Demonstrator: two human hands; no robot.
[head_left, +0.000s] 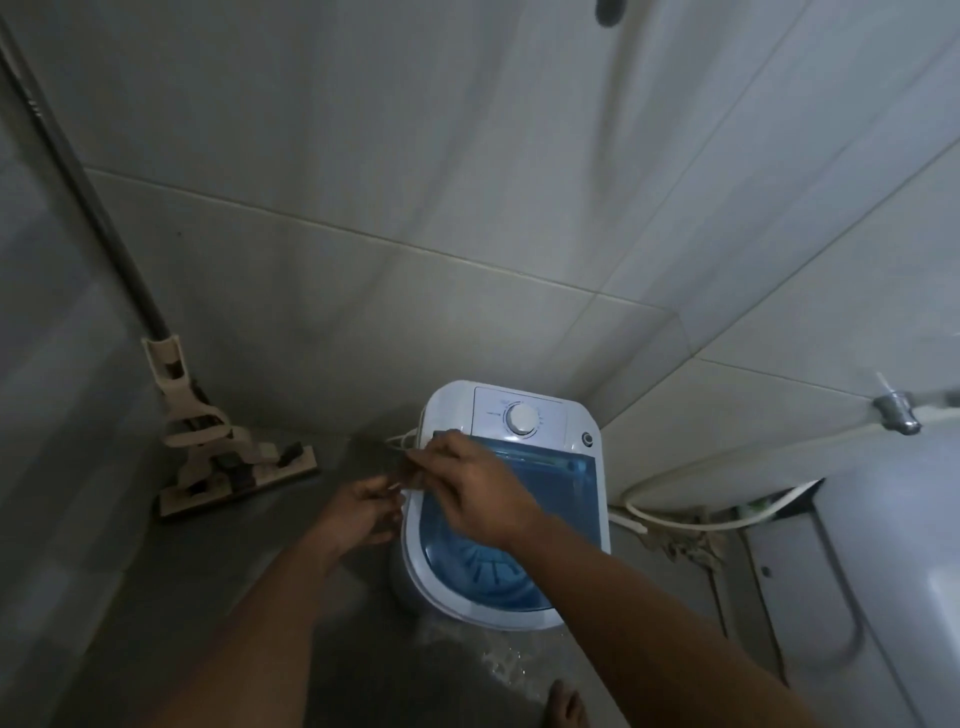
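Note:
A small white washing machine (582, 452) with a blue see-through lid (561, 483) and a round white dial (522, 418) stands on the floor in the corner. A thin white cord (402, 441) loops at its left side. My right hand (478, 493) reaches over the lid's left edge, its fingers pinching the cord. My left hand (363, 512) sits just left of the machine, fingers curled round the same cord. The view is blurred and the fingertips are hard to make out.
A beige flat mop (234, 467) leans against the left wall, its head on the floor. A white hose (691, 519) lies right of the machine below a wall tap (896, 413). A white fixture (893, 571) fills the right side. The floor is wet near my foot (566, 706).

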